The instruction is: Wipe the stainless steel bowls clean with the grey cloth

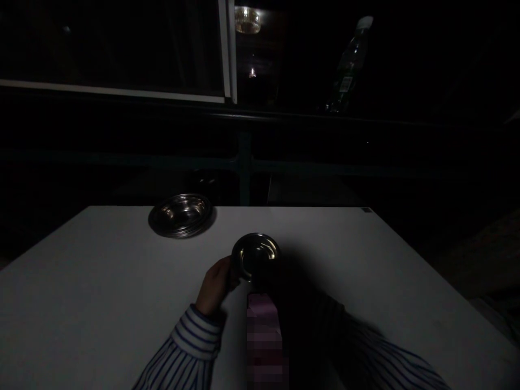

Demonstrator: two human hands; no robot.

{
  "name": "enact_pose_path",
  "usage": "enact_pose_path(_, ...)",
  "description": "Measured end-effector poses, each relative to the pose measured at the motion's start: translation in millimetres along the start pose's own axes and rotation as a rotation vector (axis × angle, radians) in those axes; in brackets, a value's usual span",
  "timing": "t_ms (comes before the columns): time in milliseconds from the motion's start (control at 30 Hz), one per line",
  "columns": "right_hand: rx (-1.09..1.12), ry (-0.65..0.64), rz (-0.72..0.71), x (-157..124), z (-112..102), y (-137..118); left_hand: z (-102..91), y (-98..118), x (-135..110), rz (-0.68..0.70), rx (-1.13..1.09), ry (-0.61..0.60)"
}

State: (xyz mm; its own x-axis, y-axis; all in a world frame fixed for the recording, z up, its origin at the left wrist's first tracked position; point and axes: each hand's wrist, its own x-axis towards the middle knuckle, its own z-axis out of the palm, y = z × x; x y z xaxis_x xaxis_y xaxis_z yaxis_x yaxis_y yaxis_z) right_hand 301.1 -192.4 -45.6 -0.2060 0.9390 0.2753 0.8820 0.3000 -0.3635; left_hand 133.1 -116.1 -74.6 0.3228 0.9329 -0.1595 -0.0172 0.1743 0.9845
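Note:
A small shiny metal bowl [257,242] is over the middle of the white table. My left hand [215,283], in a striped sleeve, grips its left rim, with the fingers partly hidden behind the bowl. In deep shadow, my right hand [284,292] reaches to the bowl's lower right side and covers part of it; its fingers are too dark to make out. Just below the bowl lies a pinkish-purple flat thing [263,311], partly blurred out, whose kind I cannot tell. Whether the bowl touches the table is unclear.
Several stacked metal dishes [181,230] stand at the far left edge of the white table [101,303]. Behind it, a plastic bottle [351,65] with a white cap stands on a dark ledge beside a window frame [229,54]. The surroundings are very dark.

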Motion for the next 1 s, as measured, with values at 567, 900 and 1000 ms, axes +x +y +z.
enact_pose_path(567,-0.301,0.130,-0.239,18,38,-18,0.8,-9,-9,0.025,-0.093,0.148)
enact_pose_path(900,-0.262,0.204,-0.272,14,33,-27,0.2,-9,-9,0.083,0.001,0.214)
enact_pose_path(1000,-0.173,0.115,-0.175,4,23,-19,3.2,-9,-9,0.025,-0.058,0.212)
